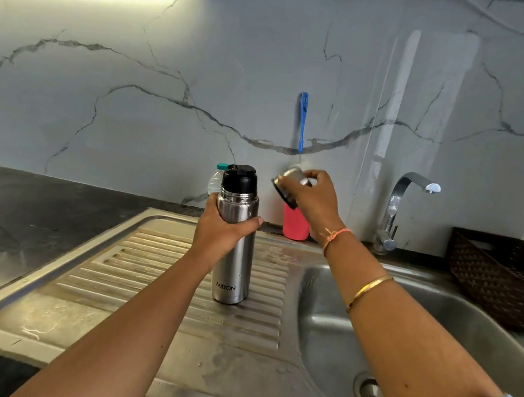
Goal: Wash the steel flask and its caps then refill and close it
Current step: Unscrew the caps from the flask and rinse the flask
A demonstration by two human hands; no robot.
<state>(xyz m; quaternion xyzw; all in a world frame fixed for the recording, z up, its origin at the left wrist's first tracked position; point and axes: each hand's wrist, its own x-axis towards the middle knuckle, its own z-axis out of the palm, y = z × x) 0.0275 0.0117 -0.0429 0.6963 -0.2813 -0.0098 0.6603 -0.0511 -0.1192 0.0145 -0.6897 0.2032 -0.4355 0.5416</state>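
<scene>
Steel flask (pixel 235 254) upright on the ribbed drainboard (pixel 146 286), held in a full grip by the left hand (pixel 217 231), fingers and thumb curled round the upper body just under the shoulder. Directly above that grip, black inner cap (pixel 240 179) seated on the neck. Below the grip, MILTON lettering near the base, facing the camera. To the right of the grip and level with the black cap, outer steel cap (pixel 288 185) off the flask, tilted with its dark rim down and left, pinched from above by the right hand (pixel 317 201), fingertips closed on it. On that wrist an orange thread (pixel 336 234); farther down the forearm a gold bangle (pixel 369 292). Just behind the left-hand grip, clear plastic bottle (pixel 216 181) with a teal lid. Below the right-hand grip, pink cup (pixel 296 225) by the wall; above it, blue brush (pixel 301 121) upright against the marble. Farther right of both grips, chrome tap (pixel 395 210) over the sink basin (pixel 331 320), then a dark woven basket (pixel 490 276).
</scene>
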